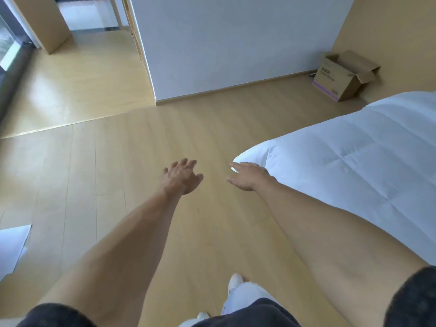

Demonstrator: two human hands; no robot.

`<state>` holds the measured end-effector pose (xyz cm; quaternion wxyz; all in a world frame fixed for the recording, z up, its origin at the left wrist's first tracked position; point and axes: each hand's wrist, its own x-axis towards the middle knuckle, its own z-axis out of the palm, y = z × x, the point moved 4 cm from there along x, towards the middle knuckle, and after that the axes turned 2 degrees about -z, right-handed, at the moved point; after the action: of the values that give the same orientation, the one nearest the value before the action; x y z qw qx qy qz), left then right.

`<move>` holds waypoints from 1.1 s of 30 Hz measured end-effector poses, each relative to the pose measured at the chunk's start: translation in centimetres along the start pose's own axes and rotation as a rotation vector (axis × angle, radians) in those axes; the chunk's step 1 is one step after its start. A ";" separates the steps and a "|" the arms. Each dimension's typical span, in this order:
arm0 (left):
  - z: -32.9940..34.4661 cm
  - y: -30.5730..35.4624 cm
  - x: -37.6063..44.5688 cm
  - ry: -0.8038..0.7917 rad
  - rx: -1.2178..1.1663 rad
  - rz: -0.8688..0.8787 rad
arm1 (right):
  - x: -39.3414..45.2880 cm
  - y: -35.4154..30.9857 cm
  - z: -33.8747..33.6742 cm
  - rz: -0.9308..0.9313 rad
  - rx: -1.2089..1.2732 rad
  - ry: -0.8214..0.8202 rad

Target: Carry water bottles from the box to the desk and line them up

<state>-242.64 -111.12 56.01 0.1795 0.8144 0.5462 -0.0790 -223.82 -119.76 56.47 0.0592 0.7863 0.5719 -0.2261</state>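
Both hands were empty at this moment. I held the left hand (182, 177) out over the floor with its fingers spread and relaxed, grasping nothing. The right hand (247, 177) was likewise released, fingers straight, just beside the near corner of the white quilted bed cover (354, 161); contact could not be confirmed.

The brown cardboard box with open flaps and a purple stripe along its base (342, 77) stood on the floor in the far right corner of the room, against the tan wall and just beyond the far edge of the bed, well apart from both hands. Its interior was not visible, so no water bottles were seen. The desk was not in view.

Handling judgement: full bottles would likely be moderately heavy, with smooth, possibly slippery walls that give under pressure. I would take each round the middle of the body, not by the cap, one per hand.

Surface and room: pale wood-plank floor (141, 149), glossy under window light at the left edge, so footing deserved care. A white partition wall (224, 43) stood ahead, with a passage open to its left. A white sheet-like object (11, 246) lay at the left edge of the floor
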 end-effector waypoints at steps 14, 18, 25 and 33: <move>-10.6 0.7 30.3 0.007 0.054 -0.026 | 30.7 0.5 -12.3 -0.029 0.031 -0.003; -14.4 1.6 38.1 0.024 0.060 -0.019 | 37.3 0.7 -17.0 -0.039 0.036 0.005; -17.2 4.4 51.1 0.017 0.081 0.035 | 47.0 3.4 -21.7 0.024 0.047 0.024; -19.5 10.7 68.3 -0.016 0.104 0.211 | 59.5 9.6 -27.7 0.191 0.089 0.059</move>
<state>-207.46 -48.49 54.02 0.1486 0.8750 0.4511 -0.0942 -192.45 -61.37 54.41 0.0285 0.8455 0.4850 -0.2214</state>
